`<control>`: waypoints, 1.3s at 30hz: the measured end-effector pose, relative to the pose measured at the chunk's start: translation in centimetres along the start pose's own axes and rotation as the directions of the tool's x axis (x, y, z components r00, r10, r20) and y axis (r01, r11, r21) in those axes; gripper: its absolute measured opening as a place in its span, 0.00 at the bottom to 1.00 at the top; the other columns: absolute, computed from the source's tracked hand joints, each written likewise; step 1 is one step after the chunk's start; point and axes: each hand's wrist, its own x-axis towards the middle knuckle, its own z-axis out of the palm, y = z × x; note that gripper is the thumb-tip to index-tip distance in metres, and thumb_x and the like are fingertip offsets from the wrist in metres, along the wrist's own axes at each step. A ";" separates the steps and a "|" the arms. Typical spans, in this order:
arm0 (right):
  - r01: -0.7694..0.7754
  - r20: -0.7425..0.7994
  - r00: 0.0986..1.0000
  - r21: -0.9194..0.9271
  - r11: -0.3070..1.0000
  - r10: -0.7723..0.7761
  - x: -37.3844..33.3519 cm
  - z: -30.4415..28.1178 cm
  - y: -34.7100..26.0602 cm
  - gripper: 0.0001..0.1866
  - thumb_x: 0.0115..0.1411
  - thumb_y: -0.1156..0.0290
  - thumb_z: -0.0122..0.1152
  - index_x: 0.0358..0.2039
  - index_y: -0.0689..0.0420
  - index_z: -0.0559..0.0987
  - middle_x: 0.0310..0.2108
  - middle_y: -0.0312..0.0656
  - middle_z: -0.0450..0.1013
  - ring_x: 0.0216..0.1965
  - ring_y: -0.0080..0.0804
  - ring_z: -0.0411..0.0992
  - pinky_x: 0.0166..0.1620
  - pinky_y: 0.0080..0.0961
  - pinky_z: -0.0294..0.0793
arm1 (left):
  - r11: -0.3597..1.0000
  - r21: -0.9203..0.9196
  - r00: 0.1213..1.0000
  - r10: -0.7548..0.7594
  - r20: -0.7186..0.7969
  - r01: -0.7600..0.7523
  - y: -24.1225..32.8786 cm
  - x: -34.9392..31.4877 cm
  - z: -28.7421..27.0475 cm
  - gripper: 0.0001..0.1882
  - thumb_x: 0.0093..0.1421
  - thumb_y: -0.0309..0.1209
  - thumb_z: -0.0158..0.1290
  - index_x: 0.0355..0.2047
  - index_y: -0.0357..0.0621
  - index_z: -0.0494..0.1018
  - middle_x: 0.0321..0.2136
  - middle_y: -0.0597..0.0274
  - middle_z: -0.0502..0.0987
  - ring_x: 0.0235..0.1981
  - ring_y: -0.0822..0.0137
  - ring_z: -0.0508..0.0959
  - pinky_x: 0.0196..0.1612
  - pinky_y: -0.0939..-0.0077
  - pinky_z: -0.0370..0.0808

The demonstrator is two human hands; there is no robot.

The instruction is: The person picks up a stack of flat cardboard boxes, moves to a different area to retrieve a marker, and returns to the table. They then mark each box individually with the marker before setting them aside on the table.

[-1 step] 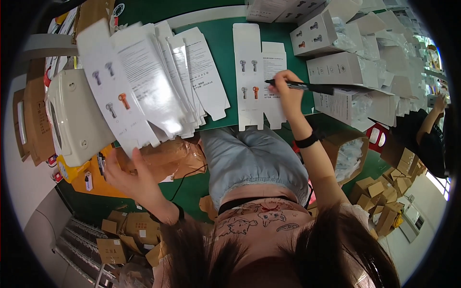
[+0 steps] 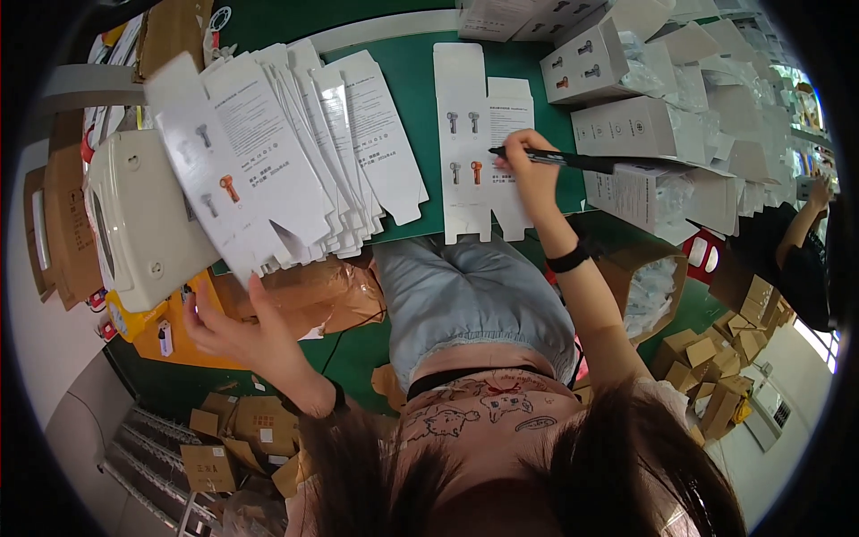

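My right hand (image 2: 534, 179) grips a black marker pen (image 2: 573, 161), its tip by the middle of an unfolded white carton (image 2: 463, 201) lying flat on the green table. Small handheld devices, one orange, are printed on one panel; the other bears text. At the left, a thick fanned pile of similar flat cartons (image 2: 268, 134) leans across the table. My left hand (image 2: 255, 336) is spread beside the pile's near lower corner, thumb and fingers apart. A fingertip is at the top carton's edge; whether it touches cannot be told.
A cream-coloured plastic case (image 2: 139, 224) stands left of the pile. Opened white boxes (image 2: 622, 130) with clear-wrapped contents line the right side. Below them is a brown carton (image 2: 617, 268) of clear bags. Another person's arm (image 2: 803, 219) shows at far right.
The top carton on the left pile has shifted and lies lower, showing more of its text panel. My right hand and the marker have moved slightly left.
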 end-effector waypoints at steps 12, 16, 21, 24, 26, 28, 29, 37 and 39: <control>0.016 0.003 1.000 -0.258 0.966 -0.016 1.8 2.2 3.2 0.05 0.51 0.76 0.51 0.21 0.64 0.72 0.16 0.37 0.70 0.19 0.18 0.68 0.24 0.12 0.66 | 0.933 -0.350 0.626 0.223 0.747 0.086 1.9 -11.3 10.2 0.12 0.48 0.23 0.52 0.34 0.36 0.66 0.25 0.52 0.72 0.25 0.63 0.73 0.27 0.77 0.69; 0.027 0.001 1.000 -0.282 0.959 -0.028 1.9 2.2 3.3 0.05 0.51 0.77 0.51 0.21 0.64 0.72 0.16 0.38 0.70 0.19 0.18 0.69 0.23 0.13 0.66 | 0.942 -0.314 0.552 0.201 0.809 0.116 1.2 -13.5 12.2 0.11 0.48 0.24 0.52 0.33 0.36 0.65 0.25 0.50 0.73 0.25 0.61 0.75 0.26 0.75 0.70; 0.038 0.001 0.999 -0.271 0.962 -0.040 1.9 2.0 3.9 0.05 0.50 0.77 0.50 0.21 0.64 0.72 0.16 0.38 0.70 0.19 0.19 0.69 0.23 0.13 0.66 | 0.858 -0.375 0.548 0.137 0.825 0.352 1.7 -13.4 12.9 0.11 0.48 0.24 0.52 0.31 0.35 0.64 0.23 0.52 0.73 0.24 0.62 0.76 0.24 0.75 0.70; 0.042 -0.018 0.999 -0.230 0.972 -0.048 1.7 1.8 3.8 0.05 0.50 0.77 0.51 0.20 0.64 0.72 0.15 0.37 0.70 0.18 0.18 0.69 0.23 0.13 0.65 | 0.833 -0.376 0.563 0.097 0.821 0.405 1.7 -13.4 13.2 0.11 0.47 0.23 0.53 0.30 0.35 0.63 0.20 0.53 0.72 0.21 0.61 0.75 0.23 0.75 0.70; 0.028 -0.052 0.998 -0.132 0.991 -0.035 1.4 1.6 3.7 0.05 0.48 0.77 0.52 0.20 0.64 0.72 0.13 0.36 0.69 0.18 0.17 0.68 0.22 0.12 0.64 | 0.810 -0.393 0.585 0.076 0.807 0.436 1.5 -13.8 13.6 0.11 0.46 0.22 0.54 0.29 0.35 0.63 0.16 0.54 0.71 0.18 0.60 0.73 0.21 0.73 0.68; 0.025 -0.044 0.999 -0.102 0.994 -0.029 0.6 1.4 3.0 0.05 0.49 0.77 0.51 0.20 0.64 0.72 0.14 0.36 0.69 0.18 0.18 0.69 0.23 0.12 0.65 | 0.805 -0.391 0.583 0.069 0.809 0.447 1.2 -13.7 14.1 0.12 0.46 0.22 0.54 0.29 0.35 0.63 0.16 0.54 0.70 0.17 0.60 0.73 0.21 0.73 0.68; 0.015 -0.037 0.999 -0.075 0.997 -0.018 -0.4 1.1 2.3 0.05 0.50 0.78 0.50 0.20 0.64 0.72 0.15 0.36 0.69 0.19 0.19 0.69 0.23 0.12 0.66 | 0.800 -0.384 0.575 0.061 0.816 0.461 1.1 -13.7 14.1 0.12 0.45 0.22 0.54 0.28 0.35 0.63 0.15 0.55 0.70 0.16 0.60 0.73 0.20 0.73 0.68; 0.087 0.191 0.981 -0.283 0.955 -0.033 -5.3 1.2 4.8 0.03 0.45 0.77 0.56 0.18 0.61 0.73 0.13 0.36 0.68 0.15 0.19 0.67 0.21 0.15 0.64 | 0.787 -0.375 0.553 0.052 0.832 0.491 1.3 -13.5 14.3 0.12 0.45 0.22 0.55 0.28 0.35 0.63 0.13 0.55 0.70 0.14 0.62 0.72 0.18 0.76 0.66; 0.108 0.196 0.979 -0.295 0.950 -0.050 -5.3 1.3 4.9 0.03 0.44 0.77 0.56 0.18 0.61 0.73 0.13 0.36 0.68 0.15 0.20 0.67 0.20 0.16 0.64 | 0.798 -0.385 0.566 0.067 0.822 0.464 1.2 -13.5 14.3 0.12 0.45 0.21 0.55 0.28 0.35 0.63 0.13 0.55 0.70 0.14 0.63 0.72 0.18 0.77 0.66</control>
